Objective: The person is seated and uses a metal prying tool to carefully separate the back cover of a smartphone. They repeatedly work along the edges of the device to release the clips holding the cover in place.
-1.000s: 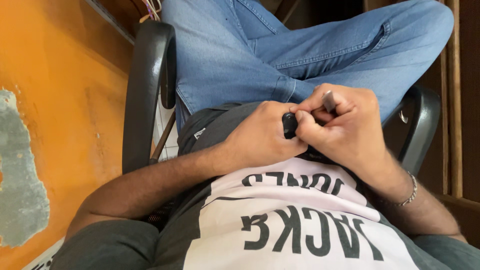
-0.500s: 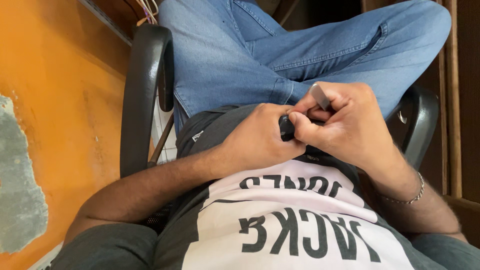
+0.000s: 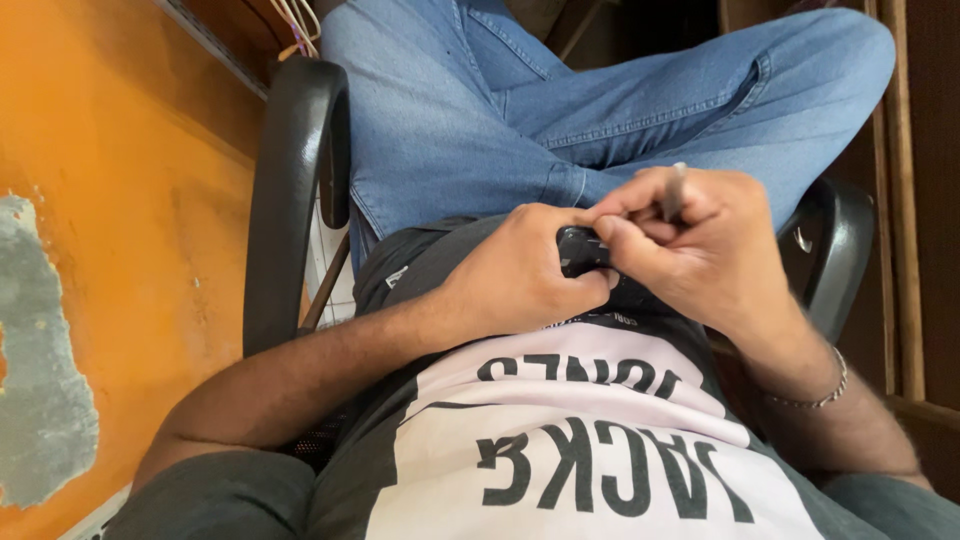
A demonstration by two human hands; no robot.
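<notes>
Small black object (image 3: 578, 250) sits in the lap, at belly level, pinched between both hands; mostly hidden, can't tell what it is. Left hand (image 3: 520, 275) is closed around its near end, fingers curled under. Right hand (image 3: 700, 250) grips the far end, thumb and forefinger pressed on top, and also clamps a thin grey stick (image 3: 676, 190) between its fingers, tip pointing up and away. The hands touch each other over the object.

Metal bracelet (image 3: 815, 395) on the right wrist. Grey shirt with a white panel (image 3: 600, 450) carrying big dark lettering, upside down in this view. Blue jeans (image 3: 500, 110), legs crossed. Black chair armrests: left (image 3: 290, 190), right (image 3: 835, 250). Orange wall (image 3: 110, 250) at the left side, grey patch (image 3: 40, 400) where paint is gone. No containers or packages in view.
</notes>
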